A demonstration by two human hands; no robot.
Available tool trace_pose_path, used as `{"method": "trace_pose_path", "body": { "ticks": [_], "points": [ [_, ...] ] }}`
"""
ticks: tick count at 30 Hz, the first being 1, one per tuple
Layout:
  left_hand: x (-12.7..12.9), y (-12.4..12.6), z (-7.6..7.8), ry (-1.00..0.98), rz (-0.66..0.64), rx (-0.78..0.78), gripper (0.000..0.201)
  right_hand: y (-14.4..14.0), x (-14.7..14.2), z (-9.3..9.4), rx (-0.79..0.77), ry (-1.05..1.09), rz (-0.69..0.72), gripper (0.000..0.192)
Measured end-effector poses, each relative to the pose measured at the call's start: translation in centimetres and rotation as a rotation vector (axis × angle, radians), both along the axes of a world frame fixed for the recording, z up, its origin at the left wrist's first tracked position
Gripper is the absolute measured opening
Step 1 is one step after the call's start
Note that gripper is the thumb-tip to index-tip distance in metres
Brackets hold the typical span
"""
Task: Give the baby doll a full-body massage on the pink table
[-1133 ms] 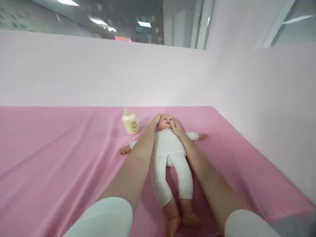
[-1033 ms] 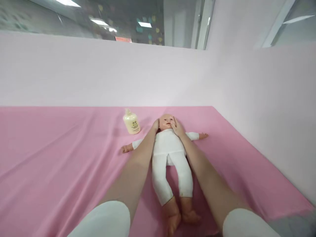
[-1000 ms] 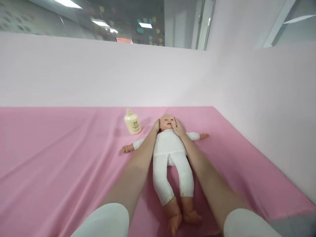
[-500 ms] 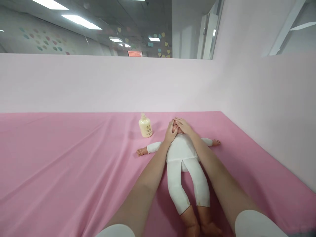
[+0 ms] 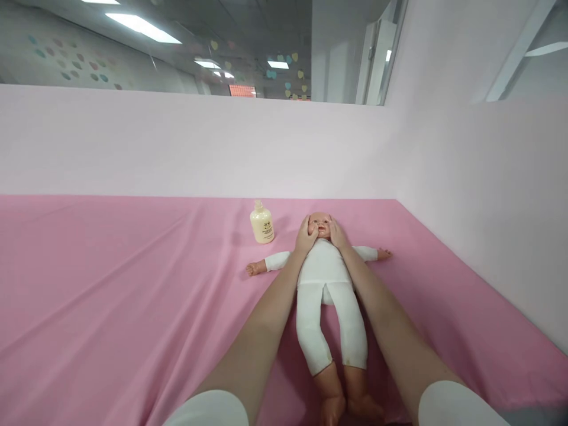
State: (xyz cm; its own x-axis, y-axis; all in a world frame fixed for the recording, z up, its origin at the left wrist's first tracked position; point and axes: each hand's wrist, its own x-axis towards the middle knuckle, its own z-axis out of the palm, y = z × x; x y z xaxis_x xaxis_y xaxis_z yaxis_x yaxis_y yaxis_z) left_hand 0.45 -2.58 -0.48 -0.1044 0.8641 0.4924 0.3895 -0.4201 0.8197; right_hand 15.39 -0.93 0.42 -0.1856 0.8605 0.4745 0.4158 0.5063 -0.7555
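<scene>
Head camera: worn on head, near side, looks forward and down
Smooth pink cloth: seen from above, near to far
White fabric sleeves: nearest, cut off
White-clothed plastic baby doll: mid-range, right of centre, feet toward camera
Plain pale wall: far, faced nearly square-on
Wide glass window: beyond, cut off

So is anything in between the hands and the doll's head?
Nothing I can see. The left hand and right hand touch the head's two sides. The yellowish bottle is off to the left.
</scene>
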Motion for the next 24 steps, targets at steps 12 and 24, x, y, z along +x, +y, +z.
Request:
{"method": "trace_pose_path", "body": {
  "ticks": [12, 24],
  "points": [
    [-0.9, -2.1, 1.0, 0.403, 0.046, -0.154, 0.061, -4.6, 2.8, 0.6, -0.026, -0.594, -0.159, 0.07],
    [-6.8, -4.8, 11.6, 1.011, 0.251, -0.105, 0.063, -10.7, 8.5, 1.0, 0.017, -0.901, -0.201, 0.042]
  ]
}}
